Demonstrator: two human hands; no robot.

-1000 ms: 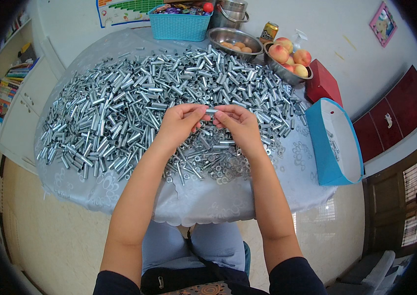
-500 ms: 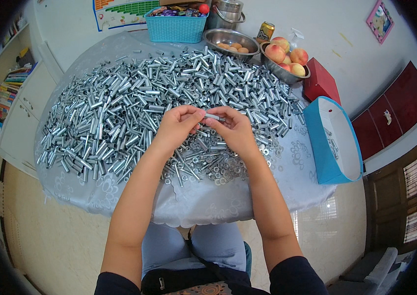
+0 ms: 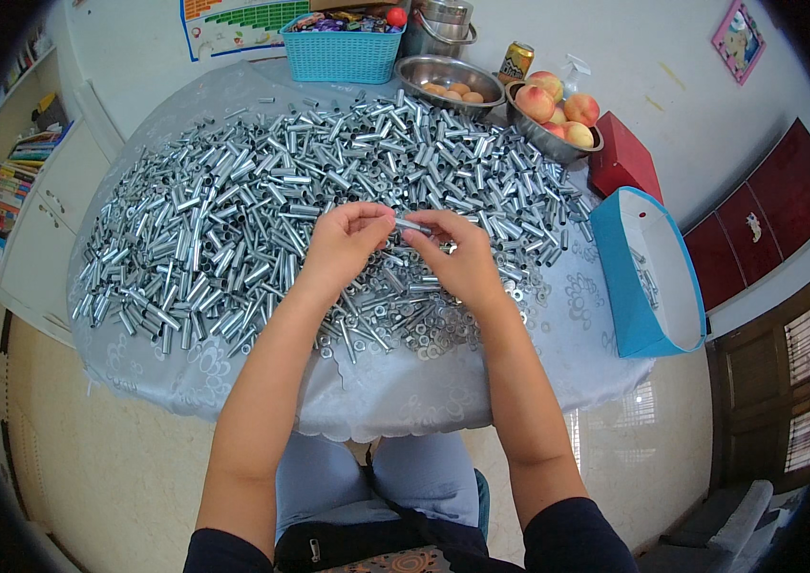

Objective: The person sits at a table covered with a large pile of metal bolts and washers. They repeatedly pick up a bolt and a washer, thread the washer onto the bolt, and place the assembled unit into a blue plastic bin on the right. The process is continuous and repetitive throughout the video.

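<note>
Fingers: both sets pinch one metal piece; the left hand has its left end, the right hand its right end, thumbs nearest the wearer.
Piece: a slim silvery tube or bolt, held just beyond the worktop's near half, above the heap; too small to tell which.
Hold: end to end, tipping slightly toward 4 o'clock, probably so both ends can be gripped without hiding the middle.
Tubes: a wide heap, from 8 round past 12 to 3 o'clock of the hands, likely spread so single ones lift out easily.
Small parts: washers and nuts at 5 to 6 o'clock, bolts near 7, probably kept close for short reaches.
Blue box: open-topped, at 3 to 4 o'clock, with a few metal pieces inside; seemingly set within the right arm's reach.
Basket: pale blue, at 11, full of wrapped packets.
Bowls: one past 12 holds eggs; another at 2 holds peaches.
</note>
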